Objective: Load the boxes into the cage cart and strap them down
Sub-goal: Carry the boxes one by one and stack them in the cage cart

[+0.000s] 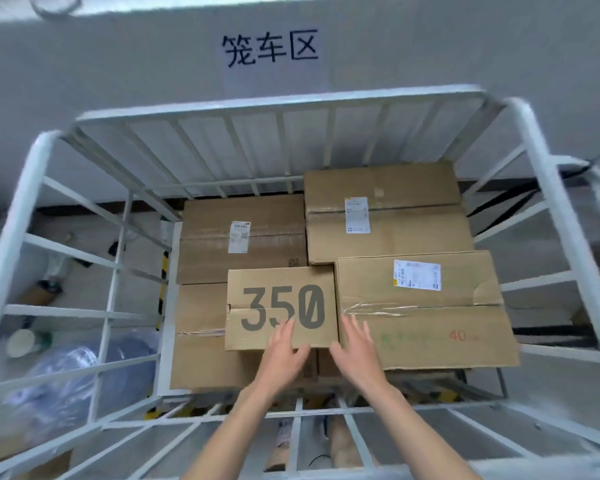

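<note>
I look down into a white cage cart (278, 102) that holds several brown cardboard boxes. A small box printed "350" (278, 292) lies on top near the front middle. A wide taped box marked "40" (426, 323) sits to its right. Two labelled boxes stand behind, one at the back left (243, 258) and a higher one at the back right (388, 233). My left hand (284, 351) rests open on the front edge of the "350" box. Just beside the seam between the "350" box and the "40" box is my right hand (355, 348), with fingers spread and holding nothing.
A white wall with a printed sign (269, 48) rises behind the cart. Left of the cart, on the floor, lie a blue water jug (70, 379), a cup (23, 342) and small clutter. Yellow-black floor tape (163, 292) runs along the cart's left side.
</note>
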The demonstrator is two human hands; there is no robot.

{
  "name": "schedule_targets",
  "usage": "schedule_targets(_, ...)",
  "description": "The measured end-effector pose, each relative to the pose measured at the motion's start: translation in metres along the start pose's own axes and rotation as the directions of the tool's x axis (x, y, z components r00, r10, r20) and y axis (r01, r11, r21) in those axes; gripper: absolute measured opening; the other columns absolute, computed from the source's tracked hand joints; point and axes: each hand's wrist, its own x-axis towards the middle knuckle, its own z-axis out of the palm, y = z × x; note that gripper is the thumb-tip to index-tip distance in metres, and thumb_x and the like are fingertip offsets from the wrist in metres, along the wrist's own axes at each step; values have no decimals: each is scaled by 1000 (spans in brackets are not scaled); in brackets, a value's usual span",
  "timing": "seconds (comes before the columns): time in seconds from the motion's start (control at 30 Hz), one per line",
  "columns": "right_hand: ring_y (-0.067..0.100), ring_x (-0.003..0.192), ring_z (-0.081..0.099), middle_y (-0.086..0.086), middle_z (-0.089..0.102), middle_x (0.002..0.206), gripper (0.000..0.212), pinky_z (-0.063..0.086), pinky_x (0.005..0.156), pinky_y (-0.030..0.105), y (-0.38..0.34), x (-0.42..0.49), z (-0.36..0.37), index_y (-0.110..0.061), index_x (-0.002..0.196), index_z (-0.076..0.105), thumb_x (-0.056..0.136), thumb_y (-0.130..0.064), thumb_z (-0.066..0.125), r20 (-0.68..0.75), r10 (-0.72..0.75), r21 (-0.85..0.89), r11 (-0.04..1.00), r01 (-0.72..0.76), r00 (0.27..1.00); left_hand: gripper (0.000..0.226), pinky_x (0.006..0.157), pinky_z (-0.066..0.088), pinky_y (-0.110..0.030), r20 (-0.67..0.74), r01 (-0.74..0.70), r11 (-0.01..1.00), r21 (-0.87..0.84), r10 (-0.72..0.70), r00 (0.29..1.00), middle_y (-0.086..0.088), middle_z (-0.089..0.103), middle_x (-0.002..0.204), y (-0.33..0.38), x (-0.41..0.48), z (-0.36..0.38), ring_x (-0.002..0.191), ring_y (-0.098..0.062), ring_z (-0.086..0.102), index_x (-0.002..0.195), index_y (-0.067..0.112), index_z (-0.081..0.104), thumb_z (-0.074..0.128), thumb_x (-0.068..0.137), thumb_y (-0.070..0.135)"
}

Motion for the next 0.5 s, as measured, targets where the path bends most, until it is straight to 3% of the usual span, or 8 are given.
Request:
schedule_targets(0.2,25,154,-3,-3,6,167,72,10,124,43,7,-89,-92,-28,159,13,98,-39,49,-283,71,51,997,-59,957,67,124,19,-40,2,-267,953,143,270,963,-2,25,164,102,-66,12,152,-18,19,158,18,21,52,101,36)
schedule_targets(0.5,21,153,-9,-5,-4,167,73,8,124,49,132,-215,-198,-33,159,8,98,-49,46,-591,253,242,961,-130,766,66,123,19,-35,218,-611,757,233,572,791,-2,24,164,253,-150,104,151,-16,21,157,18,21,51,101,35)
